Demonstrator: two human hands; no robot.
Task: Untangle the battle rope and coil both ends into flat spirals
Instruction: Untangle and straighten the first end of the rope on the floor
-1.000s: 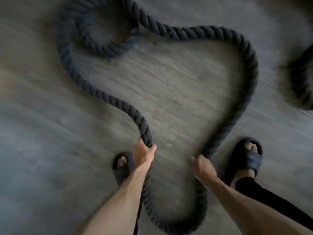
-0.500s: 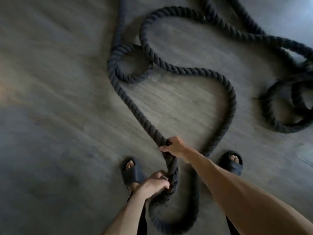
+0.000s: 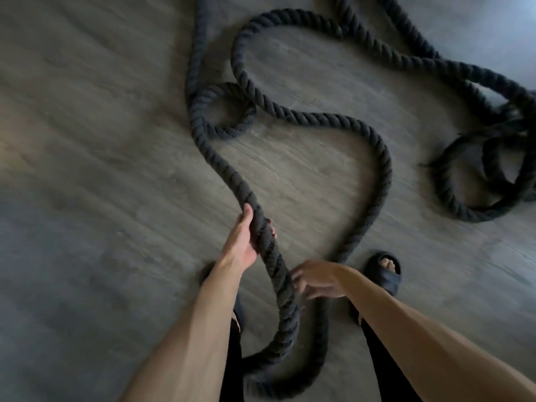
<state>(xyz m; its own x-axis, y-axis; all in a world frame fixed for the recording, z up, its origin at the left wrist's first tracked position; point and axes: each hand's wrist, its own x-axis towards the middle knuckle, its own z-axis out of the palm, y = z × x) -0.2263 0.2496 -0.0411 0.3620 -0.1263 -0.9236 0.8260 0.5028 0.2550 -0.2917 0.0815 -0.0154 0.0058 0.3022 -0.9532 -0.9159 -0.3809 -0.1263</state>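
- clamped round the battle rope [image 3: 224,172] is the left hand [image 3: 243,242], thumb laid up the near side and fingertips wrapped over the far side; the held stretch is lifted off the floor [image 3: 87,184].
- the right hand [image 3: 317,281] is seen lower and closer to the body, its fingers [image 3: 298,275] spread and uncurled just beside the same strand; nothing is held by it, and whether the rope is brushed cannot be told through the blur.
- from the left grip the rope's long axis is run away from the body toward the far edge of the floor, leaning a little left, up to a small closed loop [image 3: 229,132].
- below the grip the rope is hung between the legs into a u-bend [image 3: 278,355] at the near edge, then led back out past the right sandal [image 3: 385,281].
- farther out a wide s-curve is laid across to the right, and a tangle of rings [image 3: 464,204] is left at the right edge, well apart from both hands.
- the coming move is judged to turn on this: the unsorted length lies ahead of the left grip, so the free right hand would have to be reached past it for another pull.
- against half a second ago the hands are found swapped: the right was then clamped higher and the left lower; the right has since been let go.
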